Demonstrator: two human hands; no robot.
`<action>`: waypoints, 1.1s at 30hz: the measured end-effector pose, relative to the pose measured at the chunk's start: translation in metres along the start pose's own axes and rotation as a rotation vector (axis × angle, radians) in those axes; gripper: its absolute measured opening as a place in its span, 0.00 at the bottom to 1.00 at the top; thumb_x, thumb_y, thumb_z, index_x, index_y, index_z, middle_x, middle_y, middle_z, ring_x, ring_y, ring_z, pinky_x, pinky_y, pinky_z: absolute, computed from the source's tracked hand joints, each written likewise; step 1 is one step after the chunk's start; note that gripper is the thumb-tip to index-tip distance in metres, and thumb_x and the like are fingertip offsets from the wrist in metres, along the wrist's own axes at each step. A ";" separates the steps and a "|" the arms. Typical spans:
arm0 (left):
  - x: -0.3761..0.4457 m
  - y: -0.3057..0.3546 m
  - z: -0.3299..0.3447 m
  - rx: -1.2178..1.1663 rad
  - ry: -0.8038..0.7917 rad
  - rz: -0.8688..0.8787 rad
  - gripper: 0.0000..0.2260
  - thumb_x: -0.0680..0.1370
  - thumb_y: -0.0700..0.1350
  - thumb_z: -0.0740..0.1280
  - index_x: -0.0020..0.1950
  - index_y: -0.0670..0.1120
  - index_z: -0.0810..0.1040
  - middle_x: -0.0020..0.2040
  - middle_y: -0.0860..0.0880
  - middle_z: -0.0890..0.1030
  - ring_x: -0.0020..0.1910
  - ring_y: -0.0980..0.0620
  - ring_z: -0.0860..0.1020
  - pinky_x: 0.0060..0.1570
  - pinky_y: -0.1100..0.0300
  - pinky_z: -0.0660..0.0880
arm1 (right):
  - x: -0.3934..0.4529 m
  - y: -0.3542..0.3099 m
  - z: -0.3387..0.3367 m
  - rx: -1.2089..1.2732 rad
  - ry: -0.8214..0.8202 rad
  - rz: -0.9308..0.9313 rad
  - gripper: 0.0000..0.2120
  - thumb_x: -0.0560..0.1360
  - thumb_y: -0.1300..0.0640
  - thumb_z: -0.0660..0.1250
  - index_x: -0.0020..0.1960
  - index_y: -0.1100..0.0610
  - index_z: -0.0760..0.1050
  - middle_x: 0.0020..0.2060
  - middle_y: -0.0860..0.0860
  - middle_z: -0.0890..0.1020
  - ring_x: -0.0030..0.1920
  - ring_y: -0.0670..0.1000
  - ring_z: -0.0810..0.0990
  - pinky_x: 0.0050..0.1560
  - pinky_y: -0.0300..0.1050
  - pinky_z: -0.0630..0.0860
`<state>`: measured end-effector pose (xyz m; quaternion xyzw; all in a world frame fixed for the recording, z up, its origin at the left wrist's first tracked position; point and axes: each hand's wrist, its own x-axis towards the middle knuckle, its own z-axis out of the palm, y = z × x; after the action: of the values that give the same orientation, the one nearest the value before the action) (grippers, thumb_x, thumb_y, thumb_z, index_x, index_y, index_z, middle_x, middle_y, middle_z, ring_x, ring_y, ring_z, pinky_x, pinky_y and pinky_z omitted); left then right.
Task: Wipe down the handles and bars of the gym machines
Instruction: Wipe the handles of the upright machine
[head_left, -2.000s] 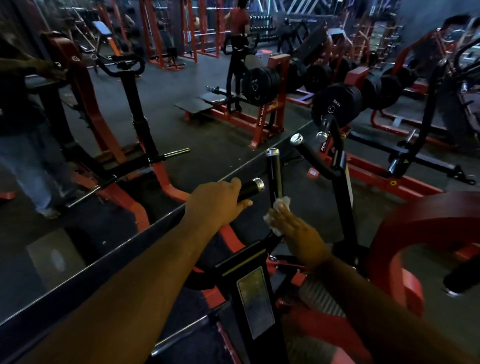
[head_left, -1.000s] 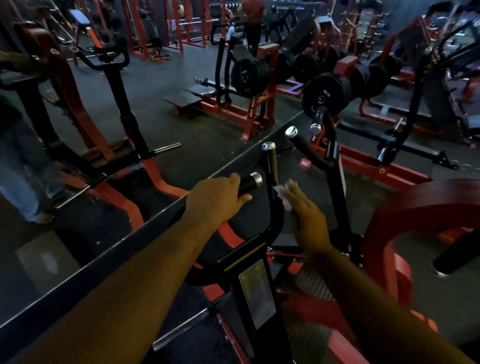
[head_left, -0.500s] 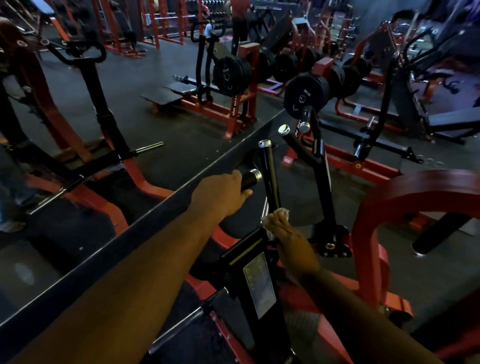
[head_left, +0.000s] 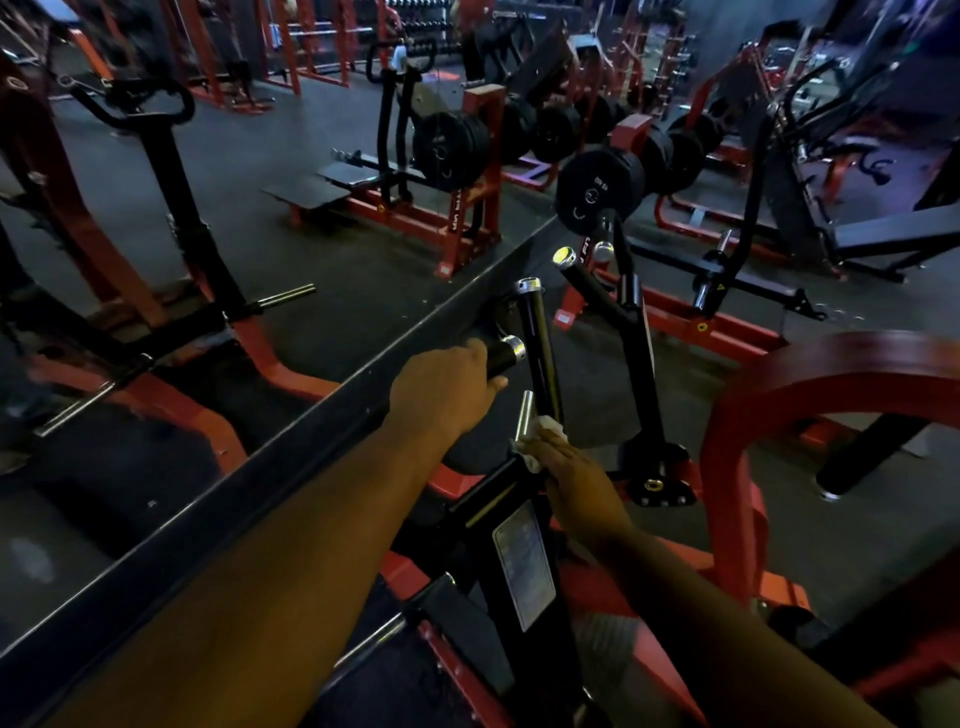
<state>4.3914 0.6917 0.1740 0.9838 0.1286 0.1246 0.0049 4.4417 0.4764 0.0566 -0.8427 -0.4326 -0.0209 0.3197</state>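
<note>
Low on the stiff upright bar (head_left: 537, 343), our right hand (head_left: 571, 467) presses a soft cloth (head_left: 548, 428); left hand (head_left: 447, 389) grips the rigid handle (head_left: 501, 356).

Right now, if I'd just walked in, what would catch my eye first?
Two bare forearms reach in from the bottom. The left hand grips a short black handle with a chrome cap, while the right hand presses a white cloth against the base of the upright black bar beside it. Behind them, black weight plates hang on red frames, and a mirror fills the left.
</note>
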 end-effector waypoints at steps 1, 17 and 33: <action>0.000 0.000 0.000 0.008 0.001 0.003 0.22 0.82 0.64 0.60 0.60 0.45 0.71 0.51 0.43 0.82 0.48 0.42 0.82 0.39 0.51 0.70 | -0.007 -0.005 -0.007 0.029 -0.005 -0.010 0.21 0.80 0.60 0.59 0.71 0.48 0.75 0.67 0.46 0.78 0.65 0.47 0.79 0.60 0.47 0.79; 0.000 0.001 0.000 0.003 0.016 0.016 0.21 0.82 0.62 0.60 0.61 0.45 0.72 0.50 0.44 0.83 0.47 0.42 0.83 0.38 0.51 0.67 | 0.166 -0.019 -0.076 -0.085 0.309 0.039 0.22 0.83 0.63 0.56 0.75 0.52 0.71 0.77 0.51 0.69 0.79 0.51 0.61 0.80 0.55 0.56; -0.002 0.003 -0.002 0.020 -0.010 0.002 0.21 0.83 0.63 0.60 0.60 0.46 0.69 0.49 0.44 0.82 0.46 0.43 0.82 0.37 0.51 0.68 | -0.011 0.034 -0.026 0.123 -0.031 0.008 0.28 0.82 0.68 0.61 0.76 0.45 0.68 0.76 0.52 0.70 0.76 0.51 0.68 0.71 0.51 0.73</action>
<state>4.3901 0.6879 0.1761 0.9846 0.1286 0.1181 -0.0045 4.4663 0.4395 0.0559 -0.8233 -0.4347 0.0202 0.3643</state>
